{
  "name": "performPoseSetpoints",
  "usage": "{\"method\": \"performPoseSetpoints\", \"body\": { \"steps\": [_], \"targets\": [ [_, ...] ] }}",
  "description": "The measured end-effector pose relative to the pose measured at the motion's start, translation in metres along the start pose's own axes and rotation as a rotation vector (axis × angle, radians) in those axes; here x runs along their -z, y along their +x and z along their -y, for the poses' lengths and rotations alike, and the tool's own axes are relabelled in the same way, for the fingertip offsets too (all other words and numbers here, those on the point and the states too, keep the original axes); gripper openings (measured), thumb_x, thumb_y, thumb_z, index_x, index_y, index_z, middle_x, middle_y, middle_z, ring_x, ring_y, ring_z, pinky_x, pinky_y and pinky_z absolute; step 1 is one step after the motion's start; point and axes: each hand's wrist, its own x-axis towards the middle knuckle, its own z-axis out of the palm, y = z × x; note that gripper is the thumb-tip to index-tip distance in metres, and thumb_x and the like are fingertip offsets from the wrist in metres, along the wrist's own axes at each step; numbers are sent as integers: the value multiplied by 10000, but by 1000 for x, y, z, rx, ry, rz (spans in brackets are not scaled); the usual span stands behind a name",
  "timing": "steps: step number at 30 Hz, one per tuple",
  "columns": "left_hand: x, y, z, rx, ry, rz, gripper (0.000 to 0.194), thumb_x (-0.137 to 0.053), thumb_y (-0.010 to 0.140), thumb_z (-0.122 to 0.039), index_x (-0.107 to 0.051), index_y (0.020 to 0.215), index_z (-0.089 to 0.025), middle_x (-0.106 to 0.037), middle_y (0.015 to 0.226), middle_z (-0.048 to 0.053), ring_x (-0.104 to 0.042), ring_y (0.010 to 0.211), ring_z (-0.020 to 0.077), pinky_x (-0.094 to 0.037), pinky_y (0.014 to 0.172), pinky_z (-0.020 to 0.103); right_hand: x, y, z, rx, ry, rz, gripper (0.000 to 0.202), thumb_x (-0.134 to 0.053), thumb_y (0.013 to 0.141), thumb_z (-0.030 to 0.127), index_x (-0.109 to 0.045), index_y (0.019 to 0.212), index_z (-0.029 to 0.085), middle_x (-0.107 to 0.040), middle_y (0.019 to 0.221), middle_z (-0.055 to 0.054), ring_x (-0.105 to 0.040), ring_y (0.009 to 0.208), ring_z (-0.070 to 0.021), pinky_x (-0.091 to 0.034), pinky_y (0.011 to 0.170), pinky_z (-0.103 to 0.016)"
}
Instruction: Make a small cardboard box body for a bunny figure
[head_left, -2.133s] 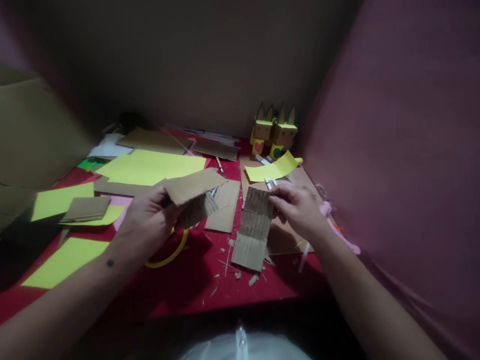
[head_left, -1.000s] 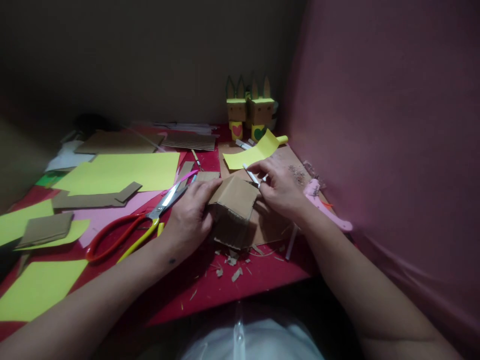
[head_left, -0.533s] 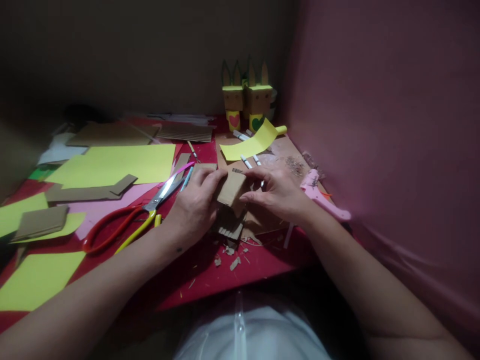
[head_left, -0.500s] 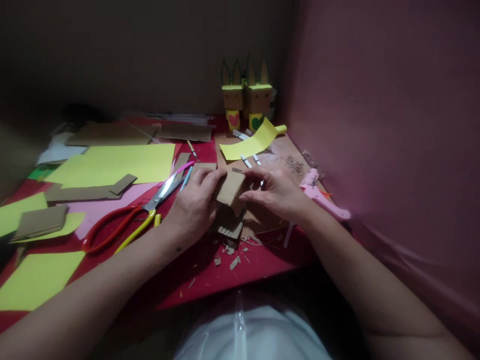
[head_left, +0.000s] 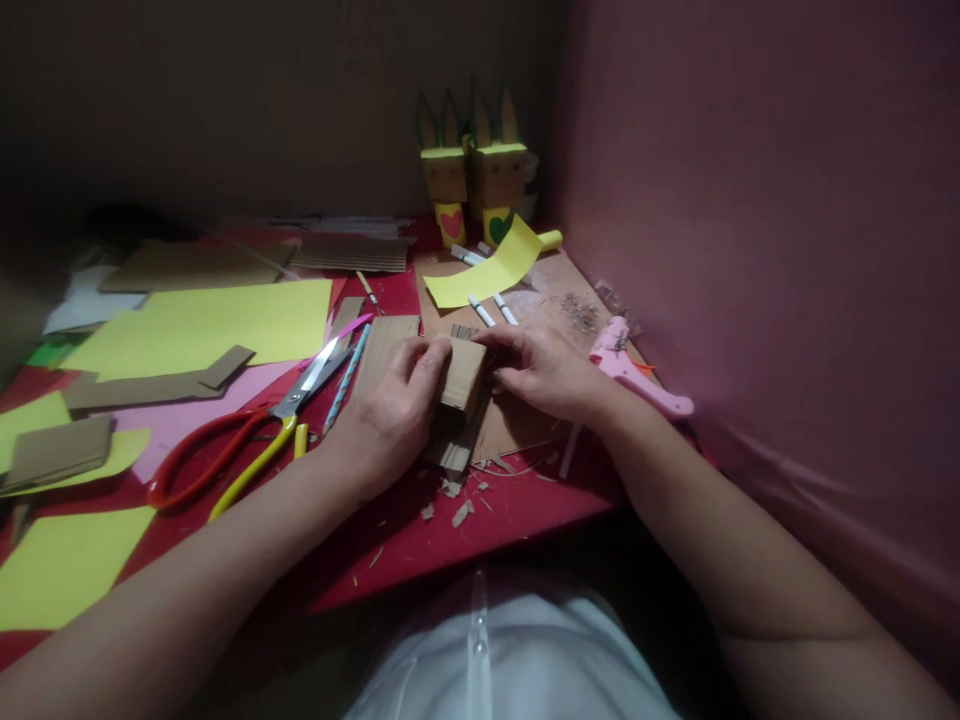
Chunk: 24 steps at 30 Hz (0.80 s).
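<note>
A small cardboard box [head_left: 461,375] sits between my two hands, above a piece of corrugated cardboard [head_left: 454,450]. My left hand [head_left: 397,405] grips the box's left side, thumb at its near top edge. On the other side my right hand [head_left: 536,370] has its thumb and forefinger closed at the box's far right edge; the fingertips are partly hidden behind it. Beside my left hand lies a flat cardboard strip [head_left: 382,350]. Large scissors [head_left: 289,405] with red and yellow handles lie left of it, near a blue patterned stick [head_left: 349,375].
Two cardboard figures with pointed ears [head_left: 499,175] stand at the back. A curled yellow paper [head_left: 487,275] and white markers [head_left: 504,308] lie on a brown board [head_left: 517,435]. A pink glue gun [head_left: 641,380] is at right by the wall. Yellow sheets [head_left: 217,325] and cardboard scraps cover the left.
The view has shifted slightly, so the tabletop things sit further left and mostly higher. My right thumb has slid from the box's near side toward its far right edge.
</note>
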Motion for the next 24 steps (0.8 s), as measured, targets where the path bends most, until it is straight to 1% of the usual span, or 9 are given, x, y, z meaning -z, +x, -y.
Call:
{"method": "performPoseSetpoints", "body": {
  "steps": [2,3,5,6,7,9,11,16,24],
  "targets": [
    [0,-1,-2,-16,24,8,515,-387,918,-107,-417,1431,-151,-558,1301,209,-663,1037,311,-590,811,421,3,-3,3,14,28,23,430,-584,792,23,-633,1199,154,-715,1041,-73,-675,976,-215,-539,883,-370],
    [0,-1,-2,-23,31,9,509,-382,925,-107,-413,1432,-133,-558,1292,221,-660,1050,325,-590,818,440,5,-5,5,18,34,30,441,-627,816,98,-599,1252,153,-705,1057,-78,-674,986,-224,-543,878,-377],
    [0,0,-2,-38,31,7,489,-377,949,-124,-403,1437,-107,-553,1287,239,-655,1070,342,-590,837,469,6,-8,8,54,22,58,593,-736,814,302,-523,1351,167,-679,1110,-89,-661,1017,-250,-546,875,-403],
    [0,0,-2,-44,30,5,485,-377,960,-134,-394,1444,-105,-548,1292,239,-655,1077,342,-589,849,476,6,-9,10,102,-3,80,688,-777,783,371,-497,1379,175,-665,1144,-95,-650,1039,-262,-542,885,-417],
    [0,0,-2,-49,32,2,487,-376,966,-140,-382,1452,-111,-546,1298,234,-656,1079,337,-589,858,476,5,-10,10,163,-40,94,737,-798,762,388,-481,1394,180,-651,1183,-102,-637,1066,-271,-535,904,-427],
    [-1,0,0,-63,42,-16,494,-374,969,-138,-364,1463,-123,-552,1289,216,-662,1059,317,-595,857,457,2,-10,11,268,-129,99,705,-780,772,316,-480,1393,169,-625,1242,-123,-612,1108,-278,-518,939,-435],
    [-1,0,1,-79,56,-33,496,-369,964,-119,-365,1460,-120,-565,1271,208,-669,1031,300,-602,838,426,-1,-9,10,301,-212,82,619,-715,802,246,-496,1374,149,-615,1251,-143,-597,1126,-286,-510,950,-441],
    [-1,2,3,-97,40,-34,515,-390,933,-65,-386,1445,-113,-570,1275,205,-673,1011,269,-601,833,384,-3,-6,5,269,-250,97,604,-670,822,280,-483,1386,171,-602,1268,-147,-577,1163,-306,-508,958,-475],
    [0,3,7,-100,-40,-12,544,-406,897,-34,-410,1437,-91,-573,1266,208,-653,1100,291,-560,946,440,-2,-5,2,278,-238,114,603,-638,825,265,-477,1397,159,-612,1233,-142,-597,1097,-281,-522,934,-464]
  ]
}}
